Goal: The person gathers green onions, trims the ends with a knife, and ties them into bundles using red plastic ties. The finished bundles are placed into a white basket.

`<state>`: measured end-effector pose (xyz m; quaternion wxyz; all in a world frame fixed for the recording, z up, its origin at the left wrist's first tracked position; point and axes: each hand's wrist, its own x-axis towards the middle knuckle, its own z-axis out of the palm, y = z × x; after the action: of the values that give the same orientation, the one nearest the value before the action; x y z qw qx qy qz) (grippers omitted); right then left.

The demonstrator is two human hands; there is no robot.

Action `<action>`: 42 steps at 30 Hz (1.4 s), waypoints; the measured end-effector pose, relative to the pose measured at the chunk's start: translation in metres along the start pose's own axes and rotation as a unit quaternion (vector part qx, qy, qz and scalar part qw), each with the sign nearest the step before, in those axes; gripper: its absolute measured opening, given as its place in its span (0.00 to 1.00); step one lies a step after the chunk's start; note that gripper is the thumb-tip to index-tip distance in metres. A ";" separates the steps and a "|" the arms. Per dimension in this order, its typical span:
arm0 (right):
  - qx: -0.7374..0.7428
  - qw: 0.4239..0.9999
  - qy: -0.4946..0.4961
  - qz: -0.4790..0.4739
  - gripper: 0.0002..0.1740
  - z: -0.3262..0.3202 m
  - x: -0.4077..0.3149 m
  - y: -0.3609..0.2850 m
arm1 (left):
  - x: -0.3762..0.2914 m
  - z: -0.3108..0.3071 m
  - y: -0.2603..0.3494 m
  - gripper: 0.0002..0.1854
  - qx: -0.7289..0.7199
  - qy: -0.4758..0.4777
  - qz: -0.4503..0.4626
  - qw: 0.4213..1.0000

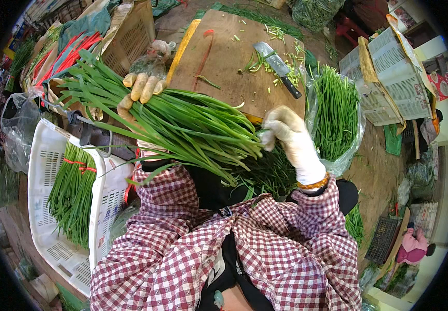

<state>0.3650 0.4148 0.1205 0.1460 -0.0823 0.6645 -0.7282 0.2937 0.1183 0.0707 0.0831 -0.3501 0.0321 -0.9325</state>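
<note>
Garlic chives in a thick loose bundle (192, 116) lie across the front of me, root ends to the right. My left hand (142, 93), in a stained work glove, grips them near the leafy end. My right hand (282, 126), in a white glove, is at the cut ends with its fingers curled; whether it pinches a stalk cannot be told. Beyond is a wooden board (224, 50) with a cleaver (276, 64), black handle towards me, among chopped stem bits (292, 72). A red strip (204, 54) lies on the board's left part.
A white plastic crate (103, 194) at left holds chives tied with red bands (74, 190). More chives (334, 112) stand in a clear bag at right. Stacked crates (395, 74) are at upper right. Red strips (74, 50) hang at upper left. A person in pink (412, 247) is far right.
</note>
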 end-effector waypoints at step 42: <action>-0.475 0.868 0.116 0.082 0.08 -0.044 -0.099 0.030 | -0.002 -0.001 0.008 0.14 0.024 0.070 -0.003 0.997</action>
<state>0.4477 0.4859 0.0932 0.0703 -0.0013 0.9468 -0.3140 0.2955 0.1109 0.0678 0.0868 -0.2817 0.0142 -0.9555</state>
